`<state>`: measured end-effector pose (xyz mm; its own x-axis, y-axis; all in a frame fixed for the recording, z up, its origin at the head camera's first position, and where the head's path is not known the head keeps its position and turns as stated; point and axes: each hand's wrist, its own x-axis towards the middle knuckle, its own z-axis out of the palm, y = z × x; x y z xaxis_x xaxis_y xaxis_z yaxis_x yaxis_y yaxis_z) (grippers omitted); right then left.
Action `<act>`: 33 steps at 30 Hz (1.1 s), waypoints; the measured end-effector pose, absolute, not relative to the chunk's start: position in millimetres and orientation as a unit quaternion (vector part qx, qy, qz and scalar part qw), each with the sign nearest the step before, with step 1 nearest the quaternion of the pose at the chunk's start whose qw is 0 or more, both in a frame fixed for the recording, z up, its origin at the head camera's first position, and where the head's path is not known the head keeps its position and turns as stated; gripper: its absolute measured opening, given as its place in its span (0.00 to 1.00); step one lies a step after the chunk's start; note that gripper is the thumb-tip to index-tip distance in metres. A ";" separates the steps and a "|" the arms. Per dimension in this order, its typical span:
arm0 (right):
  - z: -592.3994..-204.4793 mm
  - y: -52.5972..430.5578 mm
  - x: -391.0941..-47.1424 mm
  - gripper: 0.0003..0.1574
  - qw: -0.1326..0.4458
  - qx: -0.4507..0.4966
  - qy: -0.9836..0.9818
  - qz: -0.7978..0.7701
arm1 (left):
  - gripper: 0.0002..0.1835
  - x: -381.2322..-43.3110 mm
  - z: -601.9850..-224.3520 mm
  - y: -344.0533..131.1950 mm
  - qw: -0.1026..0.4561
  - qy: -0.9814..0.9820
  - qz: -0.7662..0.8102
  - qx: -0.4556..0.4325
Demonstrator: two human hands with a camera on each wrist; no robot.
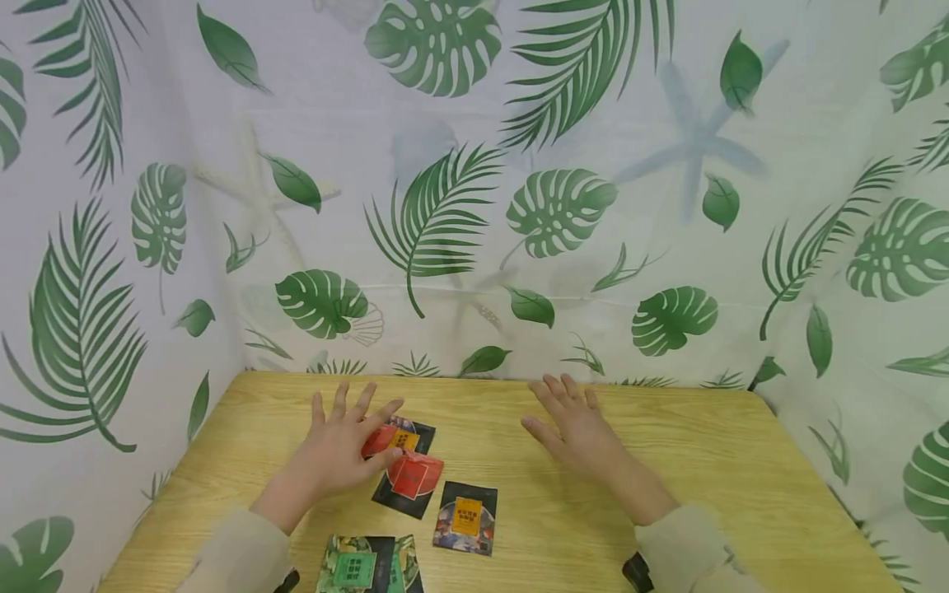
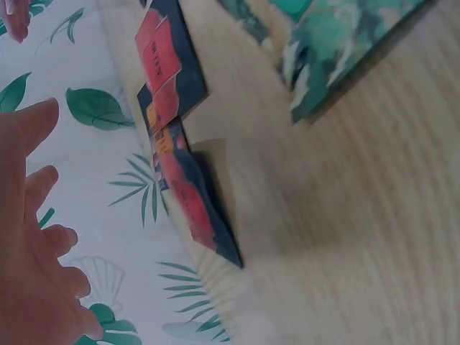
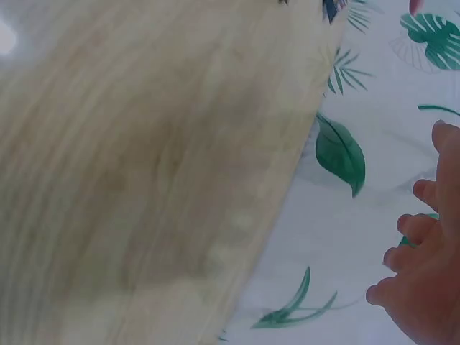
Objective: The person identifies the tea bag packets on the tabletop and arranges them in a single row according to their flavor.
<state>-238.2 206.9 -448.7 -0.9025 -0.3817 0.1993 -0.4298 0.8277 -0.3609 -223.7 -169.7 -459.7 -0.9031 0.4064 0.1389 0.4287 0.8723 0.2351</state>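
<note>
White cloth printed with green leaves (image 1: 222, 206) walls in the scene from the far left, right round a pale wood-grained table (image 1: 549, 519). Next along, a cream left sleeve (image 1: 240, 552) leads up to the left hand (image 1: 337, 453), fingers spread and straight, nothing in its grasp! Near that sleeve, at the front, two overlapping green-and-black flat packets (image 1: 354, 568) lie side-on, cut off by the head view's lower edge.

Just beyond, a little heap: a red-and-black square packet (image 1: 410, 482) lies at the front, overlapping a black packet with an orange label (image 1: 417, 436). That left hand blocks part of the heap from above, but the left wrist view finds a second red-and-black packet (image 2: 190, 201) at its far end. Moving right, a lone dark packet with an orange label (image 1: 465, 519) lies flat, just beside the heap.

Across a stretch of bare wood, the right hand (image 1: 578, 436) is empty too, its fingers extended, with a cream right sleeve (image 1: 685, 548) behind it.
</note>
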 end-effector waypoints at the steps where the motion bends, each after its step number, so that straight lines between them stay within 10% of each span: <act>1: -451.7 205.0 -236.8 0.42 0.058 0.219 -0.953 0.200 | 0.39 -222.7 -462.1 -168.5 0.033 -0.966 -0.135 -0.219; 33: -500.7 158.6 -195.9 0.35 -0.060 0.324 -0.928 0.174 | 0.34 -209.1 -497.3 -137.4 -0.118 -0.949 -0.153 -0.250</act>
